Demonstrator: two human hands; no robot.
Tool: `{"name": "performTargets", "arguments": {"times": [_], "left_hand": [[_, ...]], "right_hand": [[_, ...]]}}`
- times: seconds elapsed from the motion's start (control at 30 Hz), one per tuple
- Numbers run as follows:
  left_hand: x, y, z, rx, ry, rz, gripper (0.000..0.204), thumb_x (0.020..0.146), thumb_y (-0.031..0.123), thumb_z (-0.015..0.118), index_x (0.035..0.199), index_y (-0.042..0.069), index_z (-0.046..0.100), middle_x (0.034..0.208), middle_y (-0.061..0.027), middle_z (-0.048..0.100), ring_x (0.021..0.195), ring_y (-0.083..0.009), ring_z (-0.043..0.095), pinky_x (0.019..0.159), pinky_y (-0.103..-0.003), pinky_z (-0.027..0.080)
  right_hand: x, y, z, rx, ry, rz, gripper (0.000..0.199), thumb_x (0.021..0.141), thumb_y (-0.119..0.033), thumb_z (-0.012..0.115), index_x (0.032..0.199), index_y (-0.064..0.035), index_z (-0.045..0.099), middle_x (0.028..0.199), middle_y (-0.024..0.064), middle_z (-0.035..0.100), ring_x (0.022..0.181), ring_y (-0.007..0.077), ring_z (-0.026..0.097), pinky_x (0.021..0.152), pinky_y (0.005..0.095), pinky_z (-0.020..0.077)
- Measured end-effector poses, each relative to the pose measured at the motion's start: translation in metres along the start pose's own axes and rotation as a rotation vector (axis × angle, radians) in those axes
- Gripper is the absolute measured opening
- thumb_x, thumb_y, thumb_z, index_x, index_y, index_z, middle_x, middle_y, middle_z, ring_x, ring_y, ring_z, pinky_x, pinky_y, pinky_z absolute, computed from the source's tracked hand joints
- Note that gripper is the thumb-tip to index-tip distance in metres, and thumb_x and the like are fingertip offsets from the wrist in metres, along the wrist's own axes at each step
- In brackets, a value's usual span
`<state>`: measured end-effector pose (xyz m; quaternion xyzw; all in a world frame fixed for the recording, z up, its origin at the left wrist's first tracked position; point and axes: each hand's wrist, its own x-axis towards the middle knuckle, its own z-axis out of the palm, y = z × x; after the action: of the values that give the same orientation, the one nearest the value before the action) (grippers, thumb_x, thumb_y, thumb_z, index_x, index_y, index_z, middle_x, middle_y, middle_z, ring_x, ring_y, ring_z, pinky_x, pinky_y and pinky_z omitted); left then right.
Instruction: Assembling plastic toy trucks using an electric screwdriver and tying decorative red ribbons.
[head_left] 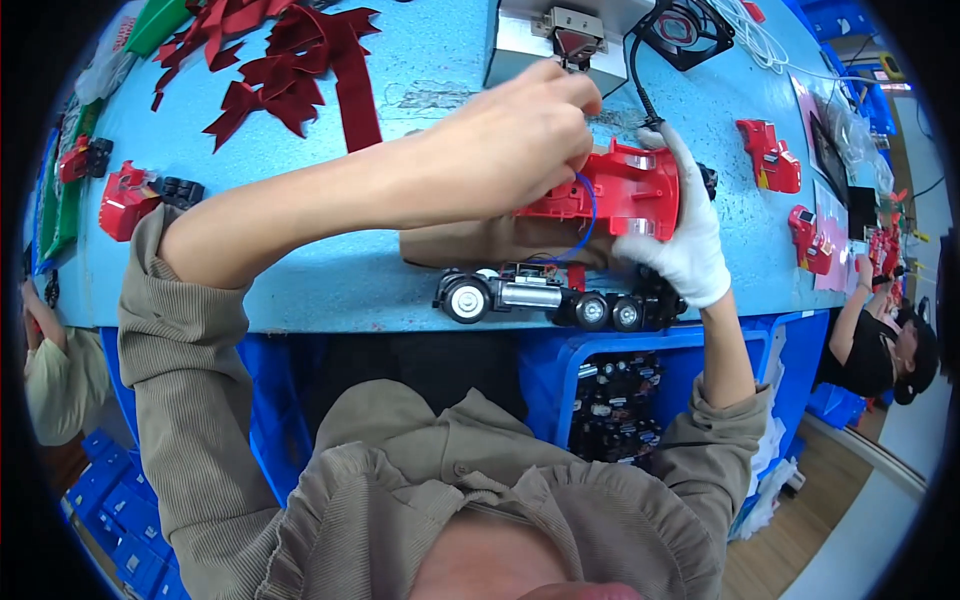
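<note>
Red, the toy shell [652, 187] was clamped in the right hand [697, 238], seemingly for steadiness, while the left hand [528, 130], grip unclear, hung over its left end.

On my feed I see a red plastic truck shell [648, 196], its hollow interior showing, clear pieces at opposite sides. A thin blue wire [593, 222] loops from it toward a long black chassis [572, 303], lying nearer me, silver wheel hubs visible.

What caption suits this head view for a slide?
Gloved right hand holds red plastic shell; blue wire arcs toward black wheeled chassis.
</note>
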<state>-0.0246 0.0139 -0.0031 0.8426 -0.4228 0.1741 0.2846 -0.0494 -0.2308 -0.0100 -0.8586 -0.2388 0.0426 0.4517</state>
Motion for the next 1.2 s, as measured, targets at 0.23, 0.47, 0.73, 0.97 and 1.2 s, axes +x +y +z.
{"name": "performTargets", "arguments": {"times": [0.23,0.47,0.73,0.97,1.2], "left_hand": [[0.027,0.007,0.014,0.016,-0.635,-0.283,0.009,0.072,0.004,0.064,0.076,-0.004,0.063,0.099,-0.0164,0.060,0.100,-0.0298,0.058,0.078,-0.036,0.051],[0.024,-0.003,0.012,-0.031,-0.570,-0.217,0.005,0.070,0.001,0.065,0.073,-0.003,0.063,0.084,-0.0156,0.062,0.079,-0.0302,0.064,0.069,-0.036,0.053],[0.012,-0.013,0.017,-0.057,-0.570,-0.218,0.003,0.068,-0.003,0.064,0.071,-0.003,0.064,0.083,-0.0152,0.062,0.080,-0.0300,0.063,0.070,-0.037,0.052],[0.020,-0.006,0.014,-0.070,-0.566,-0.211,0.003,0.069,-0.001,0.063,0.072,-0.002,0.064,0.083,-0.0151,0.062,0.084,-0.0298,0.063,0.071,-0.038,0.051],[0.016,0.001,0.009,-0.025,-0.597,-0.161,0.007,0.070,0.003,0.064,0.075,-0.002,0.062,0.088,-0.0155,0.062,0.087,-0.0298,0.062,0.073,-0.038,0.052]], "right_hand": [[-0.028,0.019,-0.001,-0.079,0.559,0.267,0.087,0.063,-0.024,0.080,0.133,-0.0003,0.034,0.120,0.0181,0.050,0.113,0.0243,0.048,0.095,0.0371,0.0389],[-0.039,0.021,0.006,-0.374,0.399,0.307,0.079,0.068,-0.008,0.074,0.134,0.0006,0.033,0.119,0.0124,0.051,0.105,0.0166,0.051,0.093,0.0305,0.0411],[-0.038,0.021,-0.072,-0.336,0.525,0.591,0.067,0.069,-0.011,0.072,0.128,0.0016,0.045,0.103,0.0106,0.059,0.093,0.0151,0.055,0.084,0.0274,0.0441],[-0.053,0.093,-0.090,-0.523,0.258,0.613,0.063,0.073,-0.016,0.071,0.127,0.0017,0.045,0.102,0.0130,0.061,0.090,0.0172,0.057,0.081,0.0288,0.0452],[-0.012,0.069,-0.023,-0.538,0.207,0.328,0.057,0.071,-0.031,0.075,0.113,0.0019,0.054,0.088,0.0183,0.063,0.080,0.0217,0.061,0.074,0.0326,0.0478]]}}
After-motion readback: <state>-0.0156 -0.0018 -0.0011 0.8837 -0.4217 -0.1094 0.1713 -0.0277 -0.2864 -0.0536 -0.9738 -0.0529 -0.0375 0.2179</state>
